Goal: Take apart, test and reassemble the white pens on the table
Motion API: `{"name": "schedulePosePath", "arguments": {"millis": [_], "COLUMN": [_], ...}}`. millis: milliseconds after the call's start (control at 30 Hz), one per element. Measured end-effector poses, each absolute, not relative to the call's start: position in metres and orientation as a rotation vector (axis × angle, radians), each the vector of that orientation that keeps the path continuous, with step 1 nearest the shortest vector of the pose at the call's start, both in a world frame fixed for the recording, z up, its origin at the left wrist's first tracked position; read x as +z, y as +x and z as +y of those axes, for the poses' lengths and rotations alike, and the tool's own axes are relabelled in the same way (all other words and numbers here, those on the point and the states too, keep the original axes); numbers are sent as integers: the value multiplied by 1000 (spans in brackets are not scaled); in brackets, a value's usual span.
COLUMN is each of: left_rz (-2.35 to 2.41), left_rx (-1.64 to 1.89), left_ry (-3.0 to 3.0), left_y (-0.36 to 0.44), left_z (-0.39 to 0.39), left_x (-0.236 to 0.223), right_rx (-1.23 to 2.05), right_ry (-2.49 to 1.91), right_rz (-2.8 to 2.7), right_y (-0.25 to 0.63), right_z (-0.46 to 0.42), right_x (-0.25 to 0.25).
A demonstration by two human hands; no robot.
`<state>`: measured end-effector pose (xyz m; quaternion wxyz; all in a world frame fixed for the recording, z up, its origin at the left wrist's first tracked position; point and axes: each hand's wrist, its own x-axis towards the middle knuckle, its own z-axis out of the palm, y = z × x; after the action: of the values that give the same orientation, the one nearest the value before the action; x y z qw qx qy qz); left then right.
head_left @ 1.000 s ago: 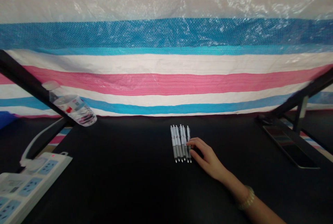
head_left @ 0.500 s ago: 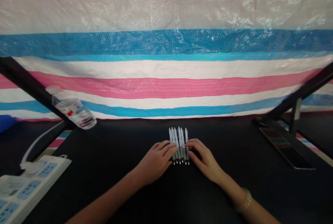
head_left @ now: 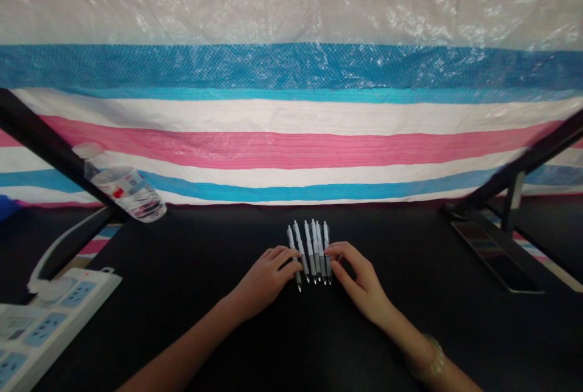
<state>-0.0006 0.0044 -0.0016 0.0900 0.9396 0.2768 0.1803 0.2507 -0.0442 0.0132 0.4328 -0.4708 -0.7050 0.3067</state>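
Note:
Several white-and-grey click pens (head_left: pixel 314 245) lie side by side in a slightly fanned row, tips pointing toward me. My left hand (head_left: pixel 264 279) has its thumb and fingers closed on the leftmost pen (head_left: pixel 292 239), which lies a little apart and tilted. Its middle is partly hidden by those fingers. On the other side, my right hand (head_left: pixel 359 276) rests its index fingertip and thumb against the rightmost pen (head_left: pixel 327 237), the thumb and index finger curved with a gap between them.
A water bottle (head_left: pixel 132 191) leans by a dark frame bar at the left. Near me on that side sits a white power strip (head_left: pixel 54 313) with a plugged cable. A phone (head_left: pixel 496 256) lies at the right. Striped sheeting (head_left: pixel 291 149) hangs behind the black table (head_left: pixel 319 343).
My left hand has shifted left with the leftmost pen, and gaps have opened among the pens on that side. My right hand stays almost in place. The view has shifted slightly.

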Motion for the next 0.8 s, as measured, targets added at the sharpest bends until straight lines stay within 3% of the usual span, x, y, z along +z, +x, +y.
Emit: {"name": "schedulePosePath", "arguments": {"millis": [433, 533, 700, 800], "left_rz": [767, 719, 641, 547], "left_rx": [523, 599, 854, 946], "left_ry": [2820, 2826, 2799, 2752], "left_y": [1, 0, 2, 3], "left_z": [-1, 0, -5, -13], "left_x": [-2, -4, -1, 2], "right_rx": [776, 1011, 1765, 2017], "right_ry": [-1251, -1316, -1266, -1147], "right_rz": [-1644, -1569, -1326, -1170], "right_y": [247, 239, 214, 202], "right_z": [-46, -55, -74, -81], "right_x": [15, 20, 10, 2]}}
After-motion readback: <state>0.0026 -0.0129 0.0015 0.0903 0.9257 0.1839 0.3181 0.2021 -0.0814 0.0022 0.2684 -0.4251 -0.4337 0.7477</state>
